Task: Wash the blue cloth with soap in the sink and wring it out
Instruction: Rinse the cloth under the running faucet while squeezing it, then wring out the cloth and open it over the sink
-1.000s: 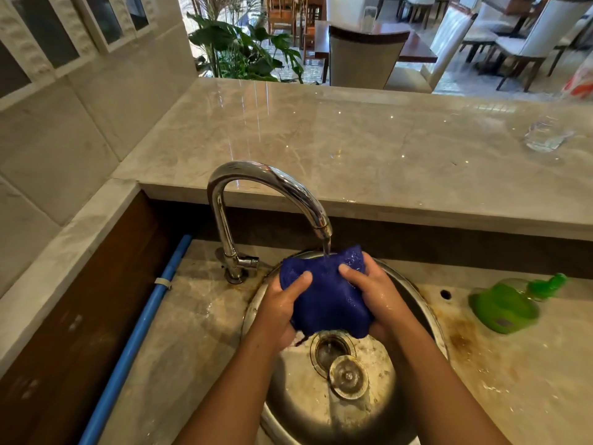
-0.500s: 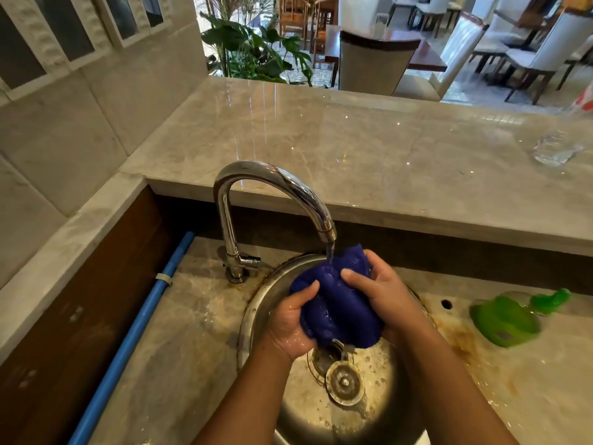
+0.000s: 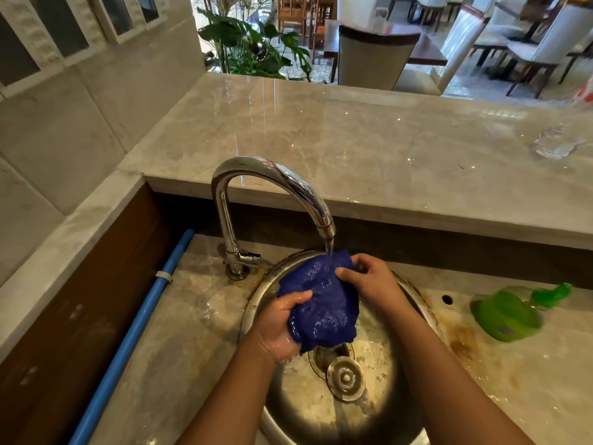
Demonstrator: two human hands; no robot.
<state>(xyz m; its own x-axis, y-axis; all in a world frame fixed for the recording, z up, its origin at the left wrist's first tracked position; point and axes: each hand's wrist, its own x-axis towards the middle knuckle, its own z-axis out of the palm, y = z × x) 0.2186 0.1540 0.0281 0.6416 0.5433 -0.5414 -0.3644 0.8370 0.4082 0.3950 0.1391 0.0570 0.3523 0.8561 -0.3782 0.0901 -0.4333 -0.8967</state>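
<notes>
A wet, bunched blue cloth [image 3: 321, 303] hangs over the round steel sink [image 3: 256, 303], right under the running spout of the chrome tap [image 3: 272, 178]. My left hand [image 3: 279, 326] grips the cloth's lower left side, thumb across the front. My right hand [image 3: 369, 281] pinches its upper right edge near the water stream. A green soap bottle [image 3: 507, 313] lies on its side on the counter to the right of the sink.
The drain and its loose metal stopper [image 3: 346, 379] lie in the basin below the cloth. A blue pipe [image 3: 141, 319] runs along the left wall. A raised marble ledge [image 3: 353, 149] stands behind the tap, with a clear glass [image 3: 558, 142] at its right end.
The cloth was squeezed into a tighter bunch, then spread wider under the stream. My left hand slid lower on it and my right hand shifted to the upper edge.
</notes>
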